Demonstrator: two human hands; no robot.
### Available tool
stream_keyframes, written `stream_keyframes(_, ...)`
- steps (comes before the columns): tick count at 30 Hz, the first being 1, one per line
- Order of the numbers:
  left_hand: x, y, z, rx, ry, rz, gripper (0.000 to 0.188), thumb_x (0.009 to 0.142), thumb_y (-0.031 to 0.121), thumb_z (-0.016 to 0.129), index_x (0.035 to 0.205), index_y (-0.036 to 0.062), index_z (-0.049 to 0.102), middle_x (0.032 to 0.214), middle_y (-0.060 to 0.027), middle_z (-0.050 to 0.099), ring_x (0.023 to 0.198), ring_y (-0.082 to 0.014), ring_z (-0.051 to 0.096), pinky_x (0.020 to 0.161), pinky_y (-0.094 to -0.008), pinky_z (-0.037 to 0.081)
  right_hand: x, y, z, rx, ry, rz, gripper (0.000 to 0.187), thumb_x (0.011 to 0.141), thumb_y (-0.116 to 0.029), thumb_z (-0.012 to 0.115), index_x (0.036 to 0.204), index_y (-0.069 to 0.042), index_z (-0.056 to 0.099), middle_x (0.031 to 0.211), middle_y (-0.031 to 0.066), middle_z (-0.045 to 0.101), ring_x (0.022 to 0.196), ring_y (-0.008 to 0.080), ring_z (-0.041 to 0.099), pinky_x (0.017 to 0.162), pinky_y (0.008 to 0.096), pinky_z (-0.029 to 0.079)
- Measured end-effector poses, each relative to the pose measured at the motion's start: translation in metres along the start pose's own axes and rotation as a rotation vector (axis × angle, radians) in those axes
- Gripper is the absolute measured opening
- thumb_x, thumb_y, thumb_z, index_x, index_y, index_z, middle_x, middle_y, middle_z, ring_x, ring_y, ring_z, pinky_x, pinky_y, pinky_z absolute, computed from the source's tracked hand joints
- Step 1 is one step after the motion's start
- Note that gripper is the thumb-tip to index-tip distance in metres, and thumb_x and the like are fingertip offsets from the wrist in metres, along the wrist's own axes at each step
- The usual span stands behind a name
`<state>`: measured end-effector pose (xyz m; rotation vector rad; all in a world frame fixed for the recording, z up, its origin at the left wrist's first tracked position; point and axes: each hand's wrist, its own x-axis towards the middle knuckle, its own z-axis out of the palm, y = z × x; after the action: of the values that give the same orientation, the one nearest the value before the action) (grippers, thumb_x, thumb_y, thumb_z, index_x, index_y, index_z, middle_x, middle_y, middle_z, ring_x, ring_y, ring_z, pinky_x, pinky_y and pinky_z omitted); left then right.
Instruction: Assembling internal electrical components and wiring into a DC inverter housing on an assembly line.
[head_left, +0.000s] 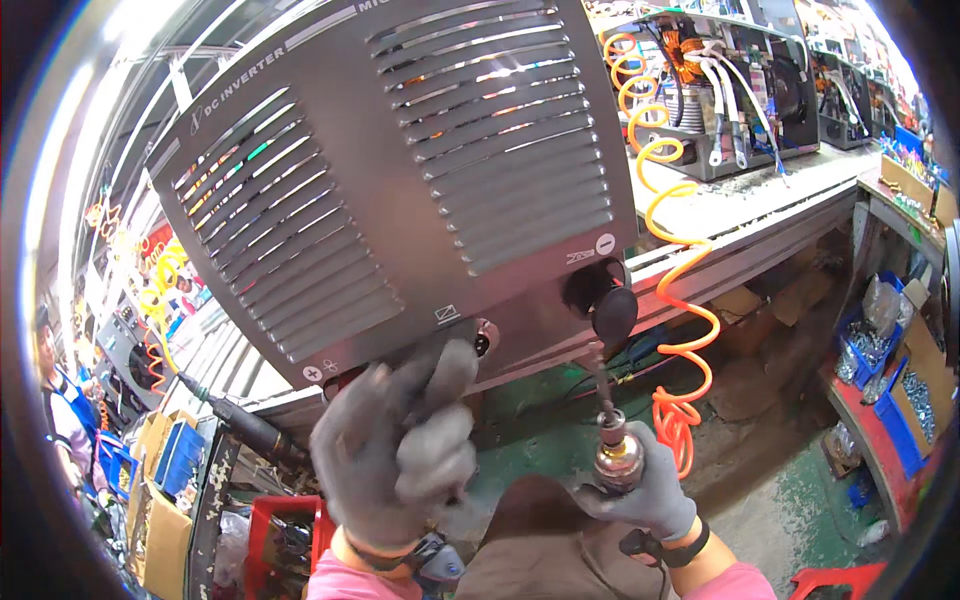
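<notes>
A large dark grey inverter housing [370, 190] with two banks of slotted vents stands tilted before me. My left hand [400, 440], in a grey glove, is at its lower edge by a round metal socket [486, 338]. The fingers look curled but are smeared by motion, and anything between them is hidden. In my gloved right hand [655, 495] is a power screwdriver [618, 455], its bit pointing up toward the housing's lower right corner. A black round cap [614, 314] hangs there, apart from the bit.
An orange coiled air hose [690, 300] hangs just right of the housing. Open machine units [740, 90] stand on the bench behind. Blue bins of small hardware [905, 410] are at the right. A red crate [285, 540] and a black cylindrical tool [250, 425] are at the left; a person [70, 420] is farther off.
</notes>
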<state>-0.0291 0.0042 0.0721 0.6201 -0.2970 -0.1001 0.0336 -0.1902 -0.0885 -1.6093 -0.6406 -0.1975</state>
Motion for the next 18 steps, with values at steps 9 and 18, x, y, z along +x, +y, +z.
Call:
stream_keyframes(9, -0.013, 0.062, -0.051, 1.429, 0.577, 1.023, 0.052, 0.084, 0.016, 0.054, 0.130, -0.0042, 0.040, 0.114, -0.0120, 0.054, 0.105, -0.0162, 0.051, 0.091, -0.0314, 0.041, 0.019, -0.024, -0.063, 0.384, 0.334, 0.052, 0.037, 0.068, -0.003, 0.068, 0.101, -0.001, 0.051, 0.082, 0.0004, 0.053, 0.067, 0.0071, 0.051, 0.062, 0.0227, 0.044)
stream_keyframes(18, -0.043, 0.067, -0.112, 1.404, 0.716, 0.809, 0.049, 0.092, 0.030, 0.048, 0.130, 0.0013, 0.037, 0.118, -0.0107, 0.047, 0.104, -0.0208, 0.048, 0.090, -0.0367, 0.040, 0.128, -0.117, -0.111, 0.423, 0.322, -0.012, 0.044, 0.079, -0.037, 0.065, 0.103, -0.004, 0.050, 0.059, 0.0027, 0.052, 0.046, 0.0102, 0.051, 0.041, 0.0211, 0.041)
